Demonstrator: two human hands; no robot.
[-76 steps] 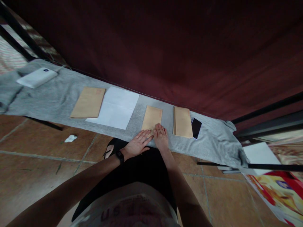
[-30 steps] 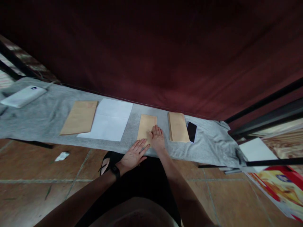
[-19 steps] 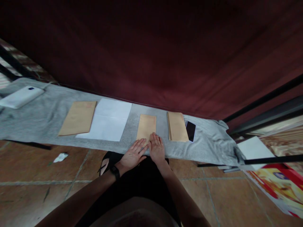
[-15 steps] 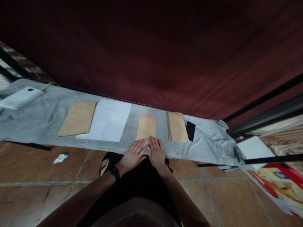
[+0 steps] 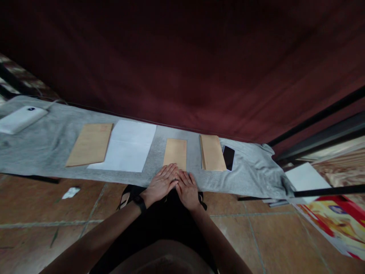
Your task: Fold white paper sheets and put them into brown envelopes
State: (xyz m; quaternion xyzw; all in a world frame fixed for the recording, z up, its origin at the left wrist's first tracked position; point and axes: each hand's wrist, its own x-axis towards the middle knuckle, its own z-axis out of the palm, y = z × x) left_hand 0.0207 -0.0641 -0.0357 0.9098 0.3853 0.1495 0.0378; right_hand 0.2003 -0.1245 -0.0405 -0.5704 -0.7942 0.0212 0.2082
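Note:
A tan paper envelope (image 5: 175, 152) lies on the grey cloth straight in front of me, its near end covered by my fingers. My left hand (image 5: 161, 184) rests flat on that end with its fingers stretched out. Beside it, my right hand (image 5: 187, 190) also lies flat, fingertips meeting those of the left over the envelope. Neither hand is wrapped round anything. A stack of similar envelopes (image 5: 213, 153) sits to the right. Left of the middle are white paper sheets (image 5: 128, 146), partly under the edge of another pile of tan envelopes (image 5: 90, 144).
A dark-screened phone (image 5: 229, 158) touches the right stack. At the far left lies a white device (image 5: 21, 120) with a cable. The grey cloth (image 5: 253, 171) covers a narrow table against a dark red curtain (image 5: 176, 76). Black metal bars (image 5: 319, 118) flank the right side.
My left hand has slid slightly forward over the envelope's near end, and my right hand has dropped back a little toward me. The fingertips are now closer together.

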